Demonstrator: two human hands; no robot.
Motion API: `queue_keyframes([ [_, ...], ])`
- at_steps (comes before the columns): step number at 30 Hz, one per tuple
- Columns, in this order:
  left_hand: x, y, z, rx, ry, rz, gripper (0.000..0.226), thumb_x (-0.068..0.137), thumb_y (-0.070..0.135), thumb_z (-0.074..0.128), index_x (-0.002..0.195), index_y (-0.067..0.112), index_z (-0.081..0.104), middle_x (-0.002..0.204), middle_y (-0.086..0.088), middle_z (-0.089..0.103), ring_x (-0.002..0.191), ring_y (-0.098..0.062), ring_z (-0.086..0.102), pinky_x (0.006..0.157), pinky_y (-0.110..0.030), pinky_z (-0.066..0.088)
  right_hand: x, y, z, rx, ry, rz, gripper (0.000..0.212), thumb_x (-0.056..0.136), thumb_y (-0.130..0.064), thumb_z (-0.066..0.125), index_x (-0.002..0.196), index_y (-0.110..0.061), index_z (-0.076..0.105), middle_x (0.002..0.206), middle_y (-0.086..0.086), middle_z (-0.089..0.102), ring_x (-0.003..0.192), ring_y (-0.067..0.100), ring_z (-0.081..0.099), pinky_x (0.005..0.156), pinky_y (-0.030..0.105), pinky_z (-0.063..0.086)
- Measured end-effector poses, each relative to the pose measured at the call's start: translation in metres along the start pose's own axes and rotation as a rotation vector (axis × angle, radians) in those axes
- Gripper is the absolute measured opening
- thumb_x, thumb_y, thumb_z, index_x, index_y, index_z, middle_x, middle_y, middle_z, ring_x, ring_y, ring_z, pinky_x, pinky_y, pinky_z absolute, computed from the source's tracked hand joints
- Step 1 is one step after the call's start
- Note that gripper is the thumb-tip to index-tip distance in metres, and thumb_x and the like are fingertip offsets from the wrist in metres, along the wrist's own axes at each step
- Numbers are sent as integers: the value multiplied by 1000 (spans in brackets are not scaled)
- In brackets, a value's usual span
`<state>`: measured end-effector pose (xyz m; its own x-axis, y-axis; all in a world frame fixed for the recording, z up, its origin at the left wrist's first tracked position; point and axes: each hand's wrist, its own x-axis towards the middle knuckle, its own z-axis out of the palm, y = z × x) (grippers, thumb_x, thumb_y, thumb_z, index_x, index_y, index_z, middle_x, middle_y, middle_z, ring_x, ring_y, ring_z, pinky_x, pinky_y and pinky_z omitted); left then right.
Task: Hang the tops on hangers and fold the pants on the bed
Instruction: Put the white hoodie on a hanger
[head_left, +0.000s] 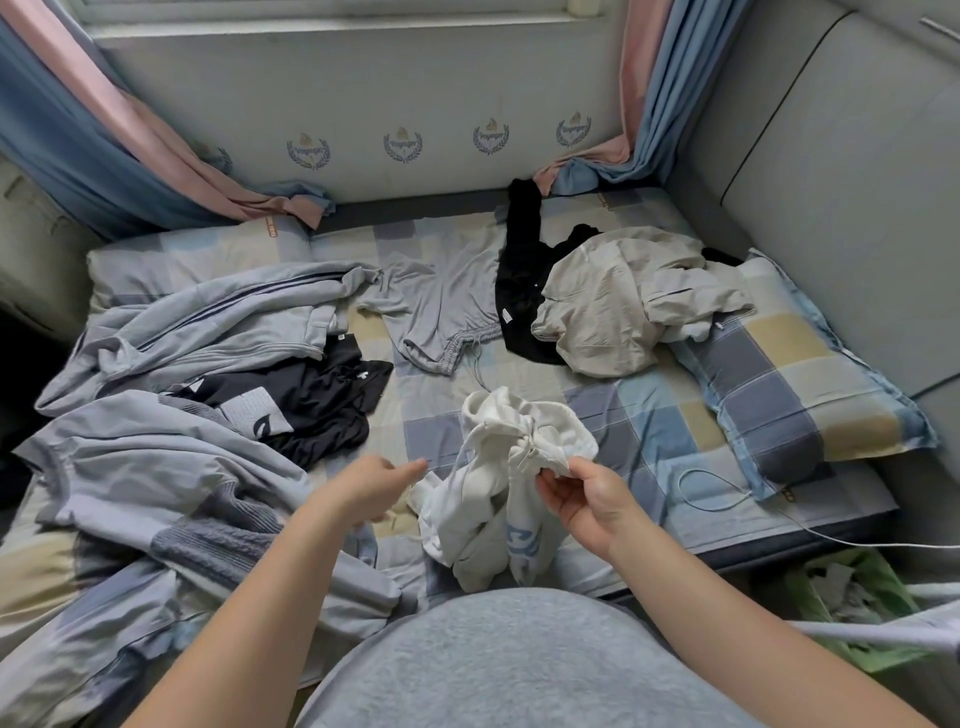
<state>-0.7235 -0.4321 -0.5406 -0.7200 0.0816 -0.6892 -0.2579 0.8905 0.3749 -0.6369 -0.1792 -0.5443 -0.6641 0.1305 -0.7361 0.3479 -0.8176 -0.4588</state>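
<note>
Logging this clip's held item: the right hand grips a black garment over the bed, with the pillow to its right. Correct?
Not quite. The head view shows the right hand gripping a white garment, not a black one. The rest stands: it is held over the bed, and the pillow lies to its right.

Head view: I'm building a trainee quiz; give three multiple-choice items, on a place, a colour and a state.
1. Where is the beige jacket? A on a hanger; B on the bed beside the checked pillow; C on the floor.
2. What colour is the garment the right hand holds? A white; B red; C black.
3. The left hand: A grips a hanger; B presses the pillow; C holds nothing.
B: it lies crumpled by the pillow. A: the garment is white. C: its fingers are free.
</note>
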Motion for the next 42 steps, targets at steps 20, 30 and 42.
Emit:
queue_keyframes([
  [20,-22,84,83,-1366,-461,-203,39,82,-11,34,113,1,55,99,-17,66,87,-30,64,97,-43,52,-32,16,-74,126,547,-91,37,80,20,35,98,1,61,75,16,62,58,20,58,49,25,52],
  [30,-32,114,132,-681,-312,-96,12,91,10,63,102,6,60,86,-14,69,61,-21,72,55,-34,59,-61,19,-159,159,483,200,33,94,-33,66,115,-8,68,97,15,75,81,28,72,64,37,60],
  [42,-106,101,257,-605,-400,-277,10,89,1,50,89,11,53,68,-6,48,53,-16,46,41,-16,43,-183,139,-319,511,945,-24,36,87,17,37,116,6,54,113,26,61,98,40,66,77,55,58],
])
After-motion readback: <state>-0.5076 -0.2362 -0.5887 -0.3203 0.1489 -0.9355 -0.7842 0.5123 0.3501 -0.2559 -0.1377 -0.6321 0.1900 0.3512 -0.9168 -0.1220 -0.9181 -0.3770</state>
